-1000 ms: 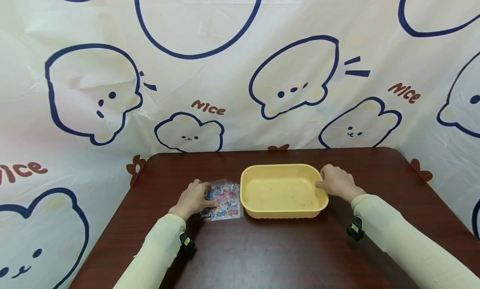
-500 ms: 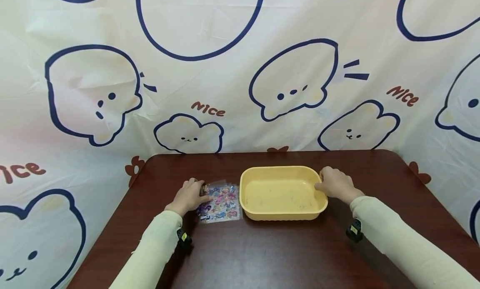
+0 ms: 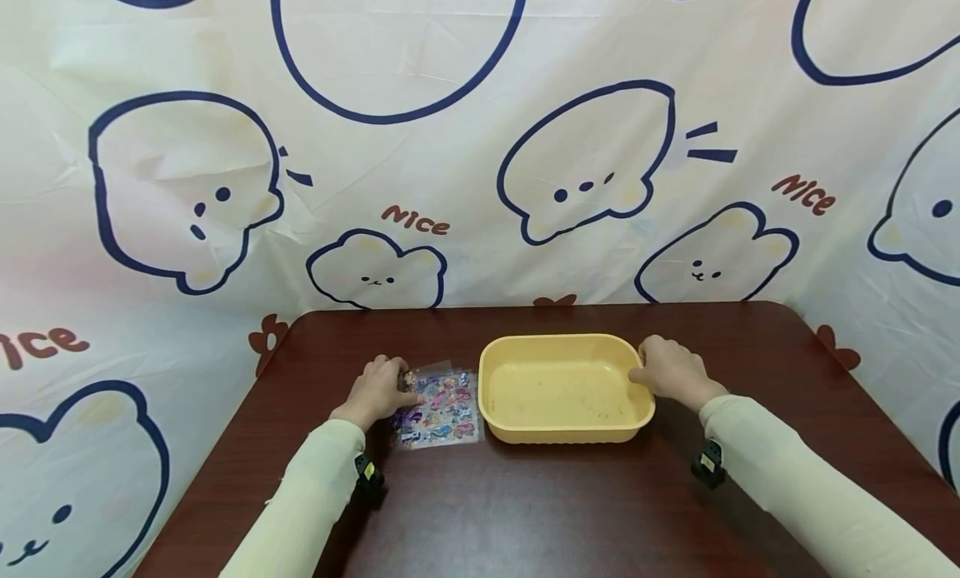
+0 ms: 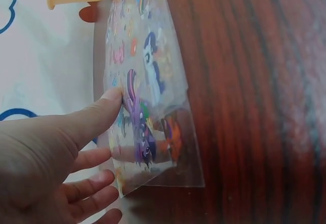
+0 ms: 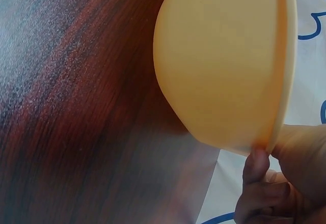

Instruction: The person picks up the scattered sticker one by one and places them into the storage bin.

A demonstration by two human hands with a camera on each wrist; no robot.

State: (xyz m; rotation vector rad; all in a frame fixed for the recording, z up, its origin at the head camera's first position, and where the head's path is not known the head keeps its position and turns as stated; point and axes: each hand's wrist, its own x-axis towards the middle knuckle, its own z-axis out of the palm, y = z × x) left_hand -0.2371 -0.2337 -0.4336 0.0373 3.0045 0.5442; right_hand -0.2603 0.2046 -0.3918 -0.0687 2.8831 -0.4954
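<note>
Near the table's middle stands a yellow plastic basin (image 3: 566,433), its inside bare apart from small specks. My right hand (image 3: 671,368) holds its right end, thumb over the rim; in the right wrist view the fingers meet the basin's edge (image 5: 219,56). Left of the basin lies a clear sticker sheet (image 3: 450,410) printed with colourful cartoon ponies. My left hand (image 3: 373,391) pinches its left edge. Up close in the left wrist view, the thumb lies on top of the sheet (image 4: 153,76) and a fingertip shows through from beneath.
The dark brown wooden table (image 3: 540,511) has rounded far corners. Behind it and along both sides hangs a white cloth (image 3: 465,170) with blue cartoon outlines. A clear plastic edge (image 3: 435,367) pokes out behind the sticker sheet, close to the basin's left side.
My left hand has shifted slightly left, and the left part of the stickers has come along, showing more of the sheet. The right hand stays at the basin's rim.
</note>
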